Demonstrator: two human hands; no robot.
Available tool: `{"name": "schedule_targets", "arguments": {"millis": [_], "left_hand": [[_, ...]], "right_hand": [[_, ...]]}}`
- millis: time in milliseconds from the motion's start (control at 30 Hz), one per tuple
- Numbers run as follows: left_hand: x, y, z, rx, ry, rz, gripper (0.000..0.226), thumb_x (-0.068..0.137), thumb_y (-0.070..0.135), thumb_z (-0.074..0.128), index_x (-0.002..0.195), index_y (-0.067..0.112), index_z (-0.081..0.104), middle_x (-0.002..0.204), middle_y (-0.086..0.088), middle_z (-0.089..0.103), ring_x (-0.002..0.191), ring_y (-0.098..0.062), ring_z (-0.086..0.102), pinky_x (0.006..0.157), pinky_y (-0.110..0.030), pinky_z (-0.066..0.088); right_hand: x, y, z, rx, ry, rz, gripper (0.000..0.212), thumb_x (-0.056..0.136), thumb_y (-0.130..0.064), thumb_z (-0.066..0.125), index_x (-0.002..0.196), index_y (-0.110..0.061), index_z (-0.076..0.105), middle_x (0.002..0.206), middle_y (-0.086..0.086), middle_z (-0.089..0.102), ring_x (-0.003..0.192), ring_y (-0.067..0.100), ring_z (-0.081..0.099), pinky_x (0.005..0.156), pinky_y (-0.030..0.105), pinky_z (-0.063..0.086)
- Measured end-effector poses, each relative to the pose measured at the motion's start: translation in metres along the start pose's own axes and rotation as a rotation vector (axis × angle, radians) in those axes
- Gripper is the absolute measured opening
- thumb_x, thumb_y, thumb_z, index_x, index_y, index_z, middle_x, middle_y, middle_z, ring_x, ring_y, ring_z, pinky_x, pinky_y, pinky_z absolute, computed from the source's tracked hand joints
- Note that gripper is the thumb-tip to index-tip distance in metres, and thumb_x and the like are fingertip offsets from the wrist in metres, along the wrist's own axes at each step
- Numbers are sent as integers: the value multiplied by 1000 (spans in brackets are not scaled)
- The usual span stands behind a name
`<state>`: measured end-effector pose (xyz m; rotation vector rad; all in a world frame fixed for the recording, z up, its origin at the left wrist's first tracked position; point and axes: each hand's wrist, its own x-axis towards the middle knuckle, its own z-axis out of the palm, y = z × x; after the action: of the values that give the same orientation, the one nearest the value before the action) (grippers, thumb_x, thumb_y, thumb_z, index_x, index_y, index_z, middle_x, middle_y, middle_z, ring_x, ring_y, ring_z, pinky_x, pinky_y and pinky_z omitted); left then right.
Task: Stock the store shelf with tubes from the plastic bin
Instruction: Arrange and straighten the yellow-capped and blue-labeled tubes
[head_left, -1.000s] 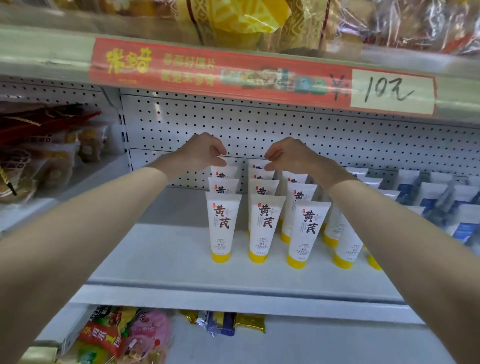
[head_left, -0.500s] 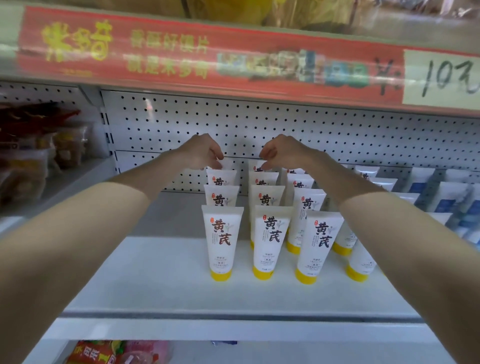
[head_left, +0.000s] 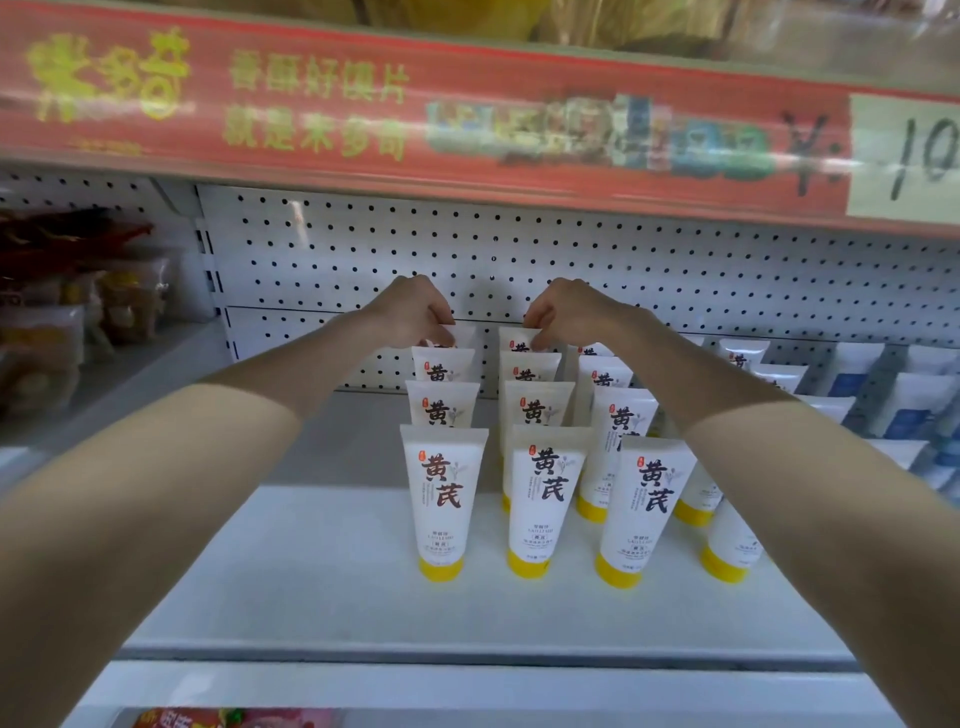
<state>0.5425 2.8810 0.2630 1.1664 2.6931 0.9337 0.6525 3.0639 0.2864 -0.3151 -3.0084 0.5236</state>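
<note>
White tubes with yellow caps stand cap-down in rows on the white shelf (head_left: 322, 571); the front left tube (head_left: 441, 499) is nearest me. Both my arms reach to the back of the shelf. My left hand (head_left: 415, 312) pinches the top edge of the rearmost tube (head_left: 462, 336) in the left row. My right hand (head_left: 561, 309) pinches the top of the rearmost tube (head_left: 517, 340) in the middle row. The plastic bin is out of sight.
A pegboard back wall (head_left: 571, 260) closes the shelf behind the tubes. White tubes with blue print (head_left: 852, 379) stand at the right. Snack bags (head_left: 78, 291) fill the left bay. A red price strip (head_left: 415, 114) on the upper shelf edge hangs overhead.
The camera has moved closer and lower to the shelf. Both hands stay at the back row, fingers now down on the tops of the rearmost tubes.
</note>
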Motion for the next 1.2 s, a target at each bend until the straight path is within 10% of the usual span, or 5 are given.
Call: {"name": "schedule_targets", "arguments": {"millis": [433, 1200], "left_hand": [[4, 4, 2, 1, -21, 9, 20, 79, 7, 72, 98, 0, 70, 90, -11, 69, 75, -22, 65, 61, -17, 49], [-1, 1, 0, -38, 11, -3, 23, 77, 6, 73, 99, 0, 70, 89, -11, 68, 73, -21, 64, 69, -22, 50]], "right_hand": [[1, 2, 1, 16, -9, 6, 32, 80, -8, 71, 112, -11, 67, 94, -1, 60, 86, 15, 55, 67, 24, 41], [-1, 2, 5, 70, 28, 36, 36, 81, -10, 71, 116, -13, 65, 118, 5, 63, 94, 18, 60, 54, 19, 40]]}}
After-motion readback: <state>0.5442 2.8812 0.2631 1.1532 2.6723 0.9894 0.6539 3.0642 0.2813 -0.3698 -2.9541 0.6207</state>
